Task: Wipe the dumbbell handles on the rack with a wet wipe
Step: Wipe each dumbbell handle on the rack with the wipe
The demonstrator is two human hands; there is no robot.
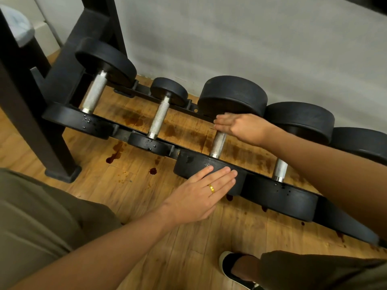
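Several black dumbbells with knurled silver handles lie across the low rack (pixel 343 220). My right hand (pixel 243 126) lies over the far end of the third dumbbell's handle (pixel 217 145), fingers wrapped across it. No wet wipe shows; anything under that hand is hidden. My left hand (pixel 201 193), wearing a gold ring, rests flat with straight fingers on the near head (pixel 194 162) of that same dumbbell. Further left lie the first handle (pixel 93 91) and the second handle (pixel 160 118), both bare. My right forearm partly covers the fourth handle (pixel 279 169).
The rack's black upright post (pixel 31 122) stands at the left with its foot on the wooden floor (pixel 134 185), which carries dark red-brown stains. A grey wall (pixel 251 49) runs behind the rack. My shoe (pixel 232 266) is at the bottom right.
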